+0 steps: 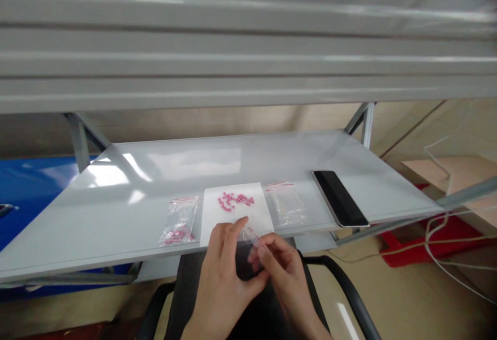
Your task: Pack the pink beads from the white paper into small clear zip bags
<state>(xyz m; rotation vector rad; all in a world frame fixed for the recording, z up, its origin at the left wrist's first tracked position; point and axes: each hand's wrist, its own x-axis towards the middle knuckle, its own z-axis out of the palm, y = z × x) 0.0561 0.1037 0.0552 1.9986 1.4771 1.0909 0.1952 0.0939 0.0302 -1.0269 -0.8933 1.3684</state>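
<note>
My right hand (283, 267) pinches a small clear zip bag (251, 236) with a reddish edge, just in front of the shelf. Beside it is my left hand (225, 272), thumb and fingers apart, with the fingertips close to the bag; I cannot tell whether they touch it. Just beyond the fingers, a white sheet of paper (212, 208) carries several small pink pellets (241, 198), grouped toward its far half. Left of the paper lies a clear zip bag with pink pellets (180, 228) at its bottom. On the other side are flat clear zip bags (287, 205).
A dark-screened phone (339, 197) lies on the grey shelf (116, 216) at the right. A ribbed grey panel (248, 45) hangs low above. Below are a black chair armrest (341, 283), a red stool (411, 247) and loose white cables (429, 234).
</note>
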